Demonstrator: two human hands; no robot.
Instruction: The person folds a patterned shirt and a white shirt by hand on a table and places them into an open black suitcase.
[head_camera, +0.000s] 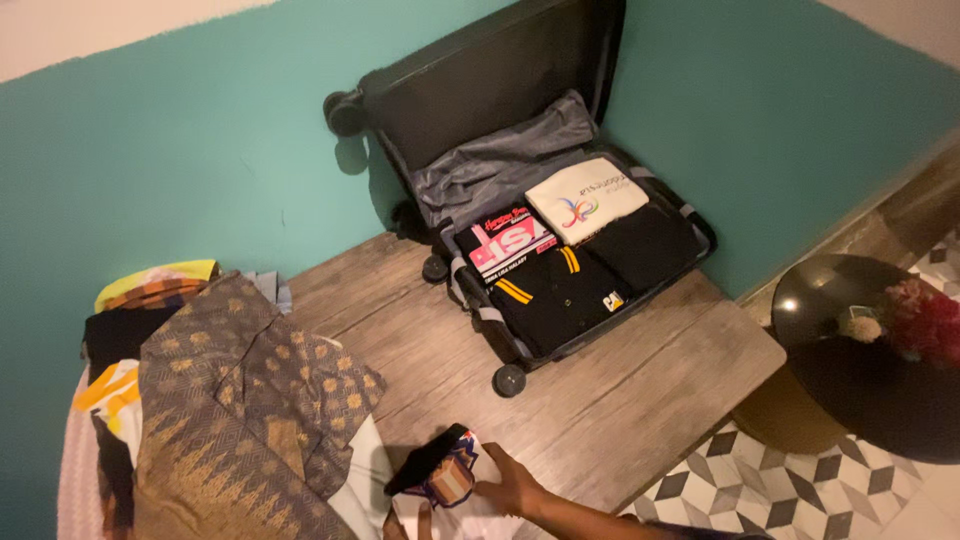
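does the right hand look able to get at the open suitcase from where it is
Probably yes, with a reach. The right hand rests on a small folded cloth at the near edge of the wooden platform. Only bare boards lie between it and the suitcase.

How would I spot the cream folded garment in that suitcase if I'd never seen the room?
Find the open black wheeled suitcase leaning against the teal wall. Inside its packed lower half, look to the far right corner, beside the grey lining. The cream folded garment lies there, the only pale piece, with a colourful swirl print, among black clothes.
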